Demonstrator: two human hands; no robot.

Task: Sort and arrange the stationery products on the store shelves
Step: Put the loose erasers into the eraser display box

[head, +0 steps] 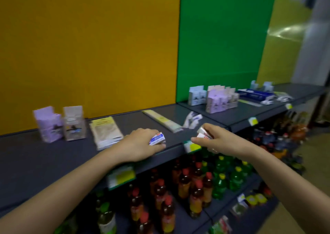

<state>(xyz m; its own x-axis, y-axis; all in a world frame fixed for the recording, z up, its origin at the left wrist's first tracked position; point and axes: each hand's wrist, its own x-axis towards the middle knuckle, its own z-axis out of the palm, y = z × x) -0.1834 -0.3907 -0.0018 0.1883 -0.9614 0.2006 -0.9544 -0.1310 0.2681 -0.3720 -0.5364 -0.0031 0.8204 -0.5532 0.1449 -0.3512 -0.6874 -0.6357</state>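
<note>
Mid-frame, a box (pixel 158 138) was gripped by the left hand (pixel 141 144) on the shelf (pixel 53 158); more boxes (pixel 203 134) were pinched by the right hand (pixel 216 140) over its edge, so they could've been fumbled onto the bottles (pixel 196 189) below.

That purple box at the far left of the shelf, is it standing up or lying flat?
Standing up. The purple box rests on its base on the shelf, taller than wide, top flap raised.
</note>
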